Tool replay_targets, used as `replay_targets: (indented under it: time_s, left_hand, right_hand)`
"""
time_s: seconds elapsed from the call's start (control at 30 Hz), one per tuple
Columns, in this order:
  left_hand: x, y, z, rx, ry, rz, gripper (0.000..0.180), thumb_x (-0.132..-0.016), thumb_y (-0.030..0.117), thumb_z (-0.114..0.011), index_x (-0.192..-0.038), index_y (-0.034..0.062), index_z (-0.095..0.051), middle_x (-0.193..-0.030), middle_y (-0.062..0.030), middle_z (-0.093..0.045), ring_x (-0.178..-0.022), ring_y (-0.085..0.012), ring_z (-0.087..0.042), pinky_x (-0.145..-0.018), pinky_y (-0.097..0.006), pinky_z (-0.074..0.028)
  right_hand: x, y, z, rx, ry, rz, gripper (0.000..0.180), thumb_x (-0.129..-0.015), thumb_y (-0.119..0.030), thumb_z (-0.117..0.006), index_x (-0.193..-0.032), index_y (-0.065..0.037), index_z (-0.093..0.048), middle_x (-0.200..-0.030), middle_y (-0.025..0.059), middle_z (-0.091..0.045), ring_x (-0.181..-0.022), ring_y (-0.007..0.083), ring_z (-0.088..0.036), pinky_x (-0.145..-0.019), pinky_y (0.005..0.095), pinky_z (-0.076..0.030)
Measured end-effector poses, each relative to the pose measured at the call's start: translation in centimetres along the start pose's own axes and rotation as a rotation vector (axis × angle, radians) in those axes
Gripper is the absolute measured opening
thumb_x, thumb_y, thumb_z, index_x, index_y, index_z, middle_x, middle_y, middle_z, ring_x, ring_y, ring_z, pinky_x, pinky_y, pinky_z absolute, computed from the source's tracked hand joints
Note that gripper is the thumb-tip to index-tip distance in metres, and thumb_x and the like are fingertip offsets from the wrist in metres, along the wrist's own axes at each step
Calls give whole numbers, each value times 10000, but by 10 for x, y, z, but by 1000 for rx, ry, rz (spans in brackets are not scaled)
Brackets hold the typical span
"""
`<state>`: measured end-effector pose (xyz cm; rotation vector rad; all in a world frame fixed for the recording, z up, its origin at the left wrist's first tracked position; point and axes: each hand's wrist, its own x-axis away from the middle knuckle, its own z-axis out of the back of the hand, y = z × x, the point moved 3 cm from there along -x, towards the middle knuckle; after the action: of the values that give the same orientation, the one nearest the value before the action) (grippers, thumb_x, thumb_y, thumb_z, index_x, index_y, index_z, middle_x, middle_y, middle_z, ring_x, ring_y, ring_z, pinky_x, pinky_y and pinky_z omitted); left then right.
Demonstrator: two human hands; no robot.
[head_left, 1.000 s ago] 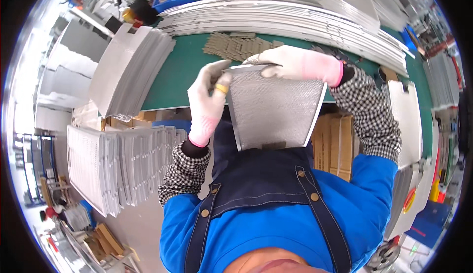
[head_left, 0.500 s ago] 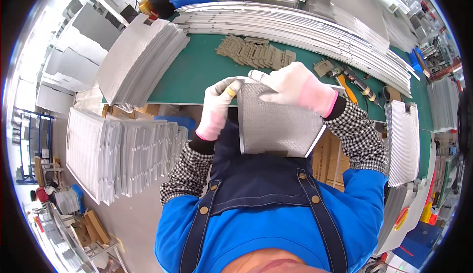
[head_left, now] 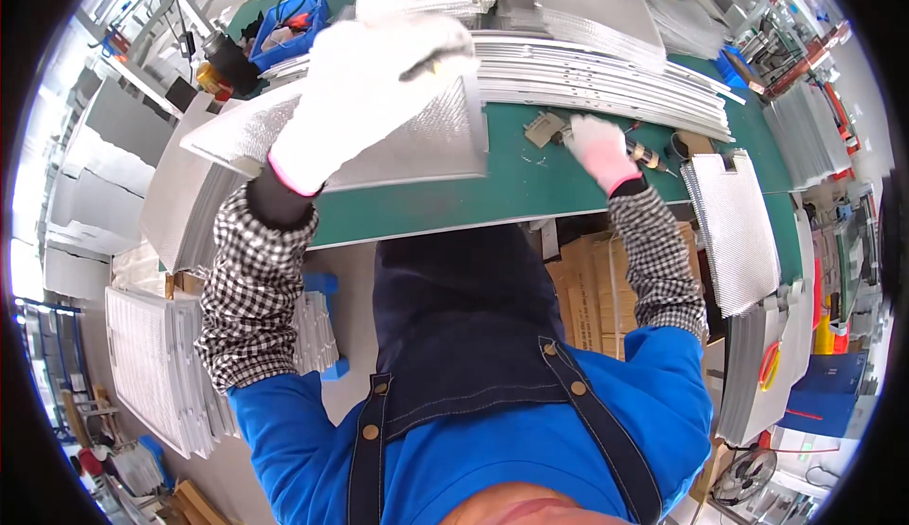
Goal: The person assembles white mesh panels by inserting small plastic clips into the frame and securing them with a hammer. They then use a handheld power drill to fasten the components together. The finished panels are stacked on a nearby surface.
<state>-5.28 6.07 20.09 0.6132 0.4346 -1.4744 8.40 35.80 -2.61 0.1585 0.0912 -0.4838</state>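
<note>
My left hand, in a white glove with a pink cuff, is raised high and looms large. Its fingers are closed at the edge of a silver mesh panel, which is tilted over the bench's left part. To the right, my gloved right hand reaches down onto the bench with curled fingers. It covers the spot beside a screwdriver-like power tool; what lies under the fingers is hidden. A beige plastic piece lies just left of those fingers. The panel and left hand hide the other beige pieces.
Long white metal strips run across the back of the green bench. Stacked mesh sheets stand left and right. A blue bin sits at the far left. Framed panels stand below left; cardboard boxes sit under the bench.
The mesh panel has gone from in front of my body up and left over the bench, in my left hand. My right hand has let go of it and moved to the tools.
</note>
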Motion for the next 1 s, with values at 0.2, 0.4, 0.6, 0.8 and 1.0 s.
replay_targets:
  time_s: [0.2, 0.4, 0.6, 0.8, 1.0]
  left_hand:
    - [42, -28, -68, -235, 55, 119, 250, -864, 368, -715, -1019, 173, -736, -1004, -52, -706, -1021, -253, -655, -931, -417, -504]
    - [49, -13, -99, -488, 360, 369, 654, -726, 512, -798, -1237, 134, -647, -1080, -128, -609, -1087, -342, -552, -1101, -583, -322]
    - [56, -23, -97, -416, 429, 353, 442, -712, 397, -804, -986, 102, -622, -954, -107, -555, -969, -325, -536, -926, -513, -389]
    - [60, -20, -98, -349, 458, 356, 362, -712, 341, -782, -904, 89, -606, -942, -130, -534, -952, -348, -505, -904, -512, -362]
    - [57, -23, -104, -330, 459, 420, 372, -706, 325, -768, -916, 67, -601, -969, -148, -534, -988, -362, -503, -908, -536, -361]
  right_hand:
    - [12, -10, -46, -141, 85, -159, 172, -952, -185, -561, -985, -51, -663, -951, 147, -679, -871, 331, -722, -776, 459, -575]
    - [24, -86, 68, -1956, 366, -156, 234, -1078, -262, -478, -1028, -55, -575, -791, 19, -573, -634, 92, -506, -558, 240, -410]
    - [28, -136, 126, -1612, 78, 59, 237, -1042, -267, -536, -1035, -46, -623, -701, -1, -525, -616, 66, -481, -562, 252, -388]
    - [1, -101, 206, -331, 568, 762, 321, -922, -165, -640, -1227, -76, -689, -1043, 107, -730, -866, 240, -669, -738, 351, -540]
    - [-11, -108, 245, -288, 592, 970, 387, -905, -136, -651, -1289, -96, -666, -1181, 114, -715, -995, 240, -686, -821, 343, -563]
